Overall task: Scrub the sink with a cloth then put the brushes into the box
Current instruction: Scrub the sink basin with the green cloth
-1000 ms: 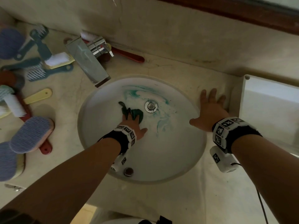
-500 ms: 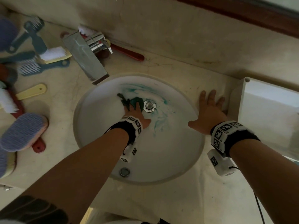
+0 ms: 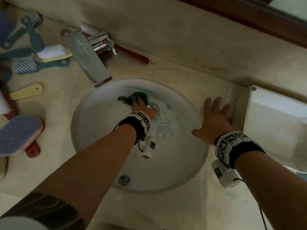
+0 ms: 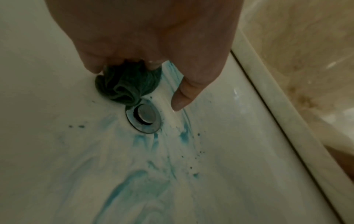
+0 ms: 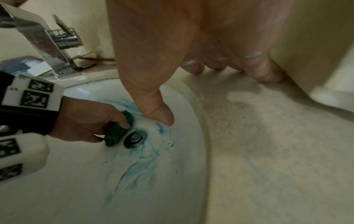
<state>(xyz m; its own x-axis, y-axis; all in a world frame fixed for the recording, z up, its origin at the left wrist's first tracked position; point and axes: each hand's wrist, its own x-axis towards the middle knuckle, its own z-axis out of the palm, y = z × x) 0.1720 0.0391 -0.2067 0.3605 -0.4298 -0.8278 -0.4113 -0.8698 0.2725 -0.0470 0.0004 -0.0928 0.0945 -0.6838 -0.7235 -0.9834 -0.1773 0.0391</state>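
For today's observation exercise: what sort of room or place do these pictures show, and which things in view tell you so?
Most likely a bathroom vanity. A round white sink with a metal drain is set into a marble-like counter, a chrome faucet stands over it, and scrubbing brushes lie alongside.

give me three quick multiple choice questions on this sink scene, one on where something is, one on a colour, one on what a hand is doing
1. Where does the cloth lie?
A. in the sink beside the drain
B. on the tap
C. in the box

2. What colour are the smears in the sink?
A. red
B. blue-green
C. yellow

3. What is the right hand doing?
A. gripping a brush
B. turning the tap
C. resting flat on the counter by the box

Answers: 1 A, the left hand presses the bunched cloth next to the drain. 2 B, teal streaks run past the drain. 3 C, its fingers are spread and hold nothing.
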